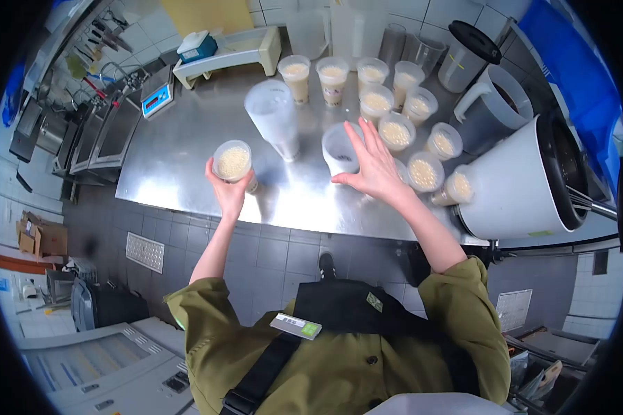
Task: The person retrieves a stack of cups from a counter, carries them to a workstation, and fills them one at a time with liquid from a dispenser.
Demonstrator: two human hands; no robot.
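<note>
My left hand (230, 190) is wrapped round a clear plastic cup (232, 160) topped with small pale pieces, near the table's front edge. To its right, my right hand (377, 166) curves about the right side of a translucent cup (339, 146), thumb at the near side and fingers at the far rim. That cup shows no pale pieces; its bottom is partly hidden. Between my hands stands a tall stack of frosted cups (270, 114). Several filled cups (396, 131) crowd behind and right of my right hand, some partly covered by it.
A white rounded appliance (509, 183) with a dark opening and a whisk (592, 202) takes up the table's right end. Pitchers (495, 104) stand behind it. At the back left are a digital scale (158, 101) and a white stand (232, 55) bearing a teal box.
</note>
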